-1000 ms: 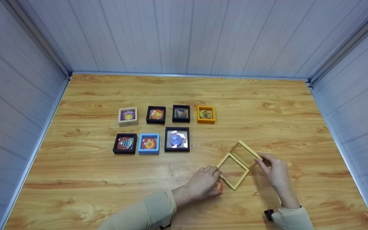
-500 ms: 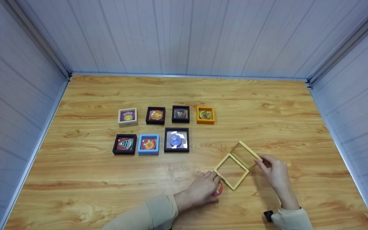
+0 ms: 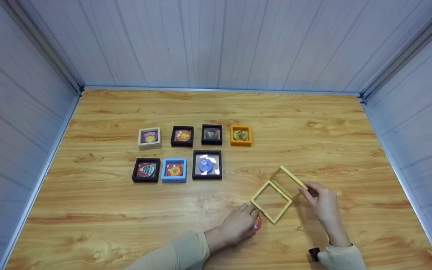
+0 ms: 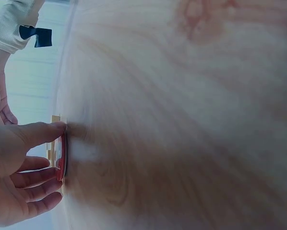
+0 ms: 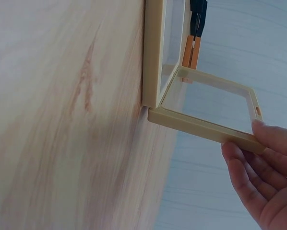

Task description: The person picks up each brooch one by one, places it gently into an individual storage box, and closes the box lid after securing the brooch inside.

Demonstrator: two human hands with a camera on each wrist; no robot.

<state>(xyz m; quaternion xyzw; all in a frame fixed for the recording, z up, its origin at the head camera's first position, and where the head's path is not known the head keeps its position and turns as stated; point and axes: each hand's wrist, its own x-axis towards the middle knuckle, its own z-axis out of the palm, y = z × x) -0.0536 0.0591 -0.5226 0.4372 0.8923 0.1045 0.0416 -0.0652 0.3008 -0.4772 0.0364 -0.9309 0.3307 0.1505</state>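
Note:
A pale yellow hinged display frame [image 3: 271, 201] with clear film panes lies opened, one half flat on the table. My right hand [image 3: 324, 200] pinches the corner of its raised half [image 5: 206, 108] between thumb and fingers, and that half stands tilted up at the hinge. My left hand [image 3: 238, 224] is at the frame's near-left side, over a red round badge [image 3: 257, 222]. In the left wrist view, thumb and fingers of the left hand hold the badge [image 4: 61, 158] by opposite edges, close to the tabletop. Most of the badge's face is hidden by the hand in the head view.
Several small display frames with round badges stand in two rows left of centre, among them a blue one [image 3: 174, 170], an orange one [image 3: 241, 135] and a larger black one [image 3: 207, 165]. Panelled walls [image 3: 216, 45] border the wooden table [image 3: 332, 131] at back and sides.
My left hand has drawn slightly back from the frame's left corner, which now shows, and its fingers have closed in on the red badge. My right hand keeps the raised half steady.

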